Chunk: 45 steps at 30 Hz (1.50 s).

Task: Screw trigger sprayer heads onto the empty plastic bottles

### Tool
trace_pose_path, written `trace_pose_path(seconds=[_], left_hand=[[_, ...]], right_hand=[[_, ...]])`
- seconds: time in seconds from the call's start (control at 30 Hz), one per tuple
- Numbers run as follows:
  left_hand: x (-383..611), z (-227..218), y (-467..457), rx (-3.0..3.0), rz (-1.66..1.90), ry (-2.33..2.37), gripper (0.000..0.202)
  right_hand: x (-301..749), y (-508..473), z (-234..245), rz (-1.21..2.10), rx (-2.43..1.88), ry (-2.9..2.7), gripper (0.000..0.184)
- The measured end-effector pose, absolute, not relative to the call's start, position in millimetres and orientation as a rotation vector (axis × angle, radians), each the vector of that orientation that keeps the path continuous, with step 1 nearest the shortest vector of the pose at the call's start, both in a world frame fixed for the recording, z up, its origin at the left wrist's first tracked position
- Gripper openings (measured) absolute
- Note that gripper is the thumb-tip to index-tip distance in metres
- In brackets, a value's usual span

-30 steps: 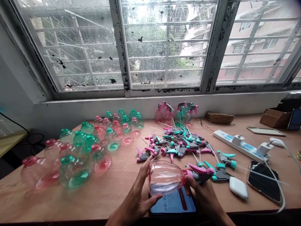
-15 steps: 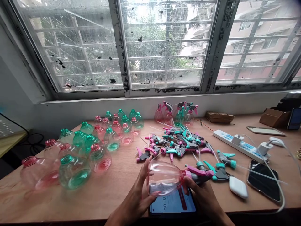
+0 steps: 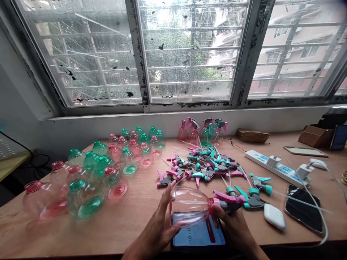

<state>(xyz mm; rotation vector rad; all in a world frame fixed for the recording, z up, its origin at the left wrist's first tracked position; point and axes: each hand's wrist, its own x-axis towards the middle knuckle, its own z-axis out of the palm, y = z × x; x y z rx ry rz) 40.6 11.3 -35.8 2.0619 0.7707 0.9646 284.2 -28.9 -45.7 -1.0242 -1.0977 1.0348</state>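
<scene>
I hold a clear pink bottle (image 3: 188,206) on its side above a phone (image 3: 199,236) with a lit screen. My left hand (image 3: 159,224) is wrapped round the bottle's base end. My right hand (image 3: 230,227) grips a pink and grey trigger sprayer head (image 3: 227,201) at the bottle's neck. A pile of loose pink, teal and grey sprayer heads (image 3: 206,166) lies just behind. Empty pink and green bottles (image 3: 89,177) stand at the left.
Several finished spray bottles (image 3: 203,131) stand by the window sill. A white power strip (image 3: 276,166) with chargers, a dark phone (image 3: 303,207), a white charger box (image 3: 274,216) and cardboard boxes (image 3: 316,135) occupy the right of the wooden table (image 3: 135,216).
The bottle has turned slightly in my hands and sunk a little; the sprayer head stays at its neck. The view has shifted a bit.
</scene>
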Motion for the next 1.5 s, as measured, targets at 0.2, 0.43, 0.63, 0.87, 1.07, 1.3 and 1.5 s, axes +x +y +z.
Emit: trace_pose_path(seconds=[0.2,0.43,0.63,0.87,1.07,1.3,1.5], left_hand=[[39.5,-31.5,8.3,2.053,0.884,0.736,0.118],[37.0,-28.5,9.0,2.126,0.858,0.774,0.095],[36.6,-34.7,10.3,2.143,0.871,0.726,0.097],[38.2,-24.9,8.9,2.12,0.884,0.757,0.1],[38.8,-30.8,8.3,2.165,0.905,0.75,0.101],[37.7,-26.3,10.5,2.126,0.886,0.774,0.105],[38.8,-33.9,8.4,2.149,0.915,0.8,0.101]], right_hand=[[288.3,-28.5,-51.7,1.087,-1.011,-1.131,0.047],[290.1,-28.6,-55.3,1.074,-1.0,-1.078,0.049],[290.1,-26.8,-59.4,1.109,-0.98,-1.065,0.052],[287.6,-27.7,-52.2,1.062,-1.001,-1.081,0.05],[291.0,-27.2,-56.1,1.087,-1.043,-1.094,0.055],[290.2,-27.7,-54.4,1.125,-1.0,-1.071,0.05],[289.5,-26.9,-58.4,1.106,-1.031,-1.041,0.052]])
